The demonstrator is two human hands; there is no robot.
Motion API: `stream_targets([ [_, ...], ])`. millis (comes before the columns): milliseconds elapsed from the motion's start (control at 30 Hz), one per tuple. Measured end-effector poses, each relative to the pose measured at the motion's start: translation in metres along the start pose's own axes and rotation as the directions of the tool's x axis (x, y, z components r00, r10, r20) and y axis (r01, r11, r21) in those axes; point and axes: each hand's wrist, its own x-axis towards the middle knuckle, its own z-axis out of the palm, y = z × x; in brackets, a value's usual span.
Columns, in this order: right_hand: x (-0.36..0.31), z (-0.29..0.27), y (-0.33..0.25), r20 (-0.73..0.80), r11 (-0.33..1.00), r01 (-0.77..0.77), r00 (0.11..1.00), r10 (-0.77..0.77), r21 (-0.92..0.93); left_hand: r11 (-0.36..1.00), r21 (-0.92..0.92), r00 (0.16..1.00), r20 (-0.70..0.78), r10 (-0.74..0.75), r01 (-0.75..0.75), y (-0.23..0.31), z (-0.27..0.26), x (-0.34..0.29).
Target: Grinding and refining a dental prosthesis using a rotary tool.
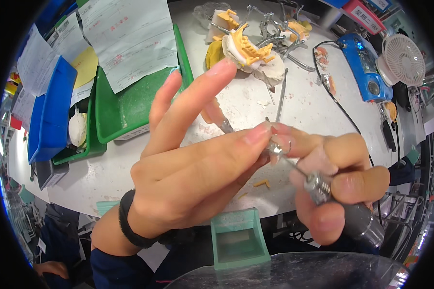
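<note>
White, dust-specked counter [304,106]. Right of and nearer than green tray [123,130]: 2 hands, meeting at the fingertips. Left hand [193,166] pinches small shiny metal piece [276,148], mostly hidden by fingers; right hand [345,180] clamped round dark handpiece [364,224], body partly covered. Right of tray: rough plaster model [273,69], orange-yellow toothed piece [248,48] on it. Over tray's far end: paper sheet [125,43], red handwriting.

There's room to pass between the metal tool [281,96] and black cord [345,113]. The left hand [193,168] is in the way, with a dental model [252,53] behind it.
</note>
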Motion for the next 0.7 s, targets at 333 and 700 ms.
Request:
stream_targets([
  [333,-0.001,0.002,0.011,0.018,0.992,0.106,0.994,-0.105,-0.065,0.969,0.244,0.999,-0.026,0.039,-0.031,0.004,-0.003,-0.001],
  [700,0.000,-0.001,0.016,-0.024,0.991,0.136,0.990,-0.136,-0.019,0.901,0.432,0.997,-0.026,0.066,-0.048,0.015,-0.003,-0.003],
])
